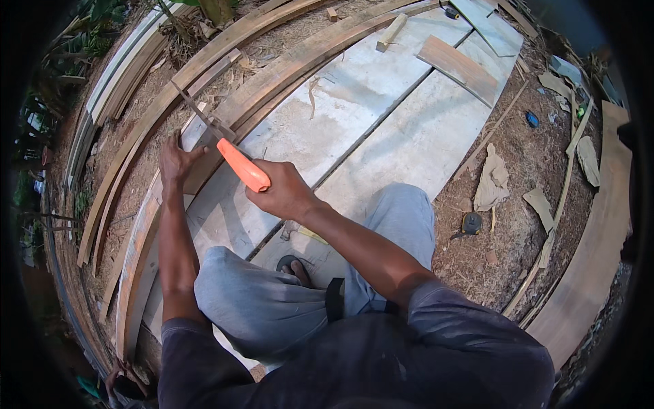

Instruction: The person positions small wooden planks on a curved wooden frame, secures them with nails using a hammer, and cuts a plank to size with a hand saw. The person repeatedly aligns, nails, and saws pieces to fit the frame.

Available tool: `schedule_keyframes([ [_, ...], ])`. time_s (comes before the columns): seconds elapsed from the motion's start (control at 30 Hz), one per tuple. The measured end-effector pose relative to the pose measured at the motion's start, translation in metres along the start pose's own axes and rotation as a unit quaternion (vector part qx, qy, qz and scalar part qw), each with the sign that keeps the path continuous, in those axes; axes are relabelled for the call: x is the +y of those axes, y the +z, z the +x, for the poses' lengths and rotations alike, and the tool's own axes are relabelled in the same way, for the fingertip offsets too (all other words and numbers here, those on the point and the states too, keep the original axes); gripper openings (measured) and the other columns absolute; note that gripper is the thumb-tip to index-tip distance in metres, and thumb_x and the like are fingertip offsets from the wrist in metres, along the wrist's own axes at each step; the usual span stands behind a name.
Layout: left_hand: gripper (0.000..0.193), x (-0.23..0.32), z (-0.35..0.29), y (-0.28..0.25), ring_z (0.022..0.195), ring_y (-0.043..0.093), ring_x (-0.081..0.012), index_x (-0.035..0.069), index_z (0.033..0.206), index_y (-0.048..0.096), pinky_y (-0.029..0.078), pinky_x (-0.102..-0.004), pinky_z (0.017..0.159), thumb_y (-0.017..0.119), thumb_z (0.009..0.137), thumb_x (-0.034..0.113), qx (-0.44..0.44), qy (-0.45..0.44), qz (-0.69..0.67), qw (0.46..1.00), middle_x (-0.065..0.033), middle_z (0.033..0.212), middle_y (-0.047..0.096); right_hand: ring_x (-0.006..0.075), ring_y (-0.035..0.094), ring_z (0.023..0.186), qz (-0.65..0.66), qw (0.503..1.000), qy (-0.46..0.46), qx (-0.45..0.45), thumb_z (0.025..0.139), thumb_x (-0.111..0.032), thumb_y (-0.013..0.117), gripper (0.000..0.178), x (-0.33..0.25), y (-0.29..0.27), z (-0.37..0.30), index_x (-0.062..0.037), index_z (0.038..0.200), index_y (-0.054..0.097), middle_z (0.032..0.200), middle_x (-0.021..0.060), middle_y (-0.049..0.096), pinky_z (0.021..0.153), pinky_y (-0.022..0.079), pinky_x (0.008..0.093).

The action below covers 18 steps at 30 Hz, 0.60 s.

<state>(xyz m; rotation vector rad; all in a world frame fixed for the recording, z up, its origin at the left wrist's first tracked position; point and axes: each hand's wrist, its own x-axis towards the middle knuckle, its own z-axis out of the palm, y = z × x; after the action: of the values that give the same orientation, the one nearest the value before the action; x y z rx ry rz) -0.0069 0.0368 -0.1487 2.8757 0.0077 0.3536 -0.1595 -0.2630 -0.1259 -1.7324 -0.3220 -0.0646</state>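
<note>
My right hand [285, 191] is closed round the orange handle of a handsaw [240, 163]. Its thin blade runs up and to the left, across a wooden beam [194, 131] near that beam's end. On the left, my left hand [178, 160] grips the same beam, thumb on one side and fingers on the other, just below the blade. The fingertips are partly hidden. How deep the blade sits in the wood cannot be made out. My knees are bent on either side of the pale boards [300, 129] under me.
A hammer [300, 233] lies by my sandalled foot. Long curved-looking timbers [146, 129] stretch along the left. A short plank [460, 67] and wood block [392, 33] rest on the boards. A tape measure [470, 223] and torn brown paper [492, 180] lie on the dirt at right.
</note>
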Motion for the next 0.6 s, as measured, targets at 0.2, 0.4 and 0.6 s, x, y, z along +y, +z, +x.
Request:
schedule_keyframes([
  [0.2,0.097,0.0,-0.017,0.004,0.121,0.061,-0.0397,-0.002,0.138,0.058,0.047,-0.0488,0.105,0.091,0.064,0.052,-0.001,0.001,0.03,1.0,-0.0243,0.127,0.065,0.0337,0.074,0.095,-0.035,0.995,-0.087,0.025,0.077,-0.005,0.077,0.021,0.008,-0.047,-0.121,-0.0053,0.097,0.07,0.099,0.0198,0.074,0.079,0.059,0.0404],
  [0.4,0.099,0.015,0.004,-0.005,0.124,0.06,-0.0396,-0.001,0.141,0.056,0.046,-0.0478,0.107,0.092,0.063,0.05,-0.003,-0.025,0.011,1.0,-0.0254,0.131,0.064,0.0376,0.066,0.071,0.003,0.993,-0.096,0.074,0.083,-0.017,0.07,0.021,0.017,0.036,0.084,0.0014,0.09,0.062,0.077,0.0218,0.065,0.065,0.052,0.0423],
  [0.6,0.104,-0.009,0.008,0.009,0.13,0.056,-0.0395,-0.002,0.142,0.055,0.044,-0.0479,0.11,0.091,0.063,0.055,0.01,0.001,-0.009,1.0,-0.0247,0.137,0.06,0.0272,0.077,0.076,-0.092,0.989,-0.115,-0.004,0.077,-0.007,0.075,0.031,0.032,-0.059,-0.147,0.0014,0.106,0.072,0.084,0.0136,0.074,0.07,0.058,0.0312],
])
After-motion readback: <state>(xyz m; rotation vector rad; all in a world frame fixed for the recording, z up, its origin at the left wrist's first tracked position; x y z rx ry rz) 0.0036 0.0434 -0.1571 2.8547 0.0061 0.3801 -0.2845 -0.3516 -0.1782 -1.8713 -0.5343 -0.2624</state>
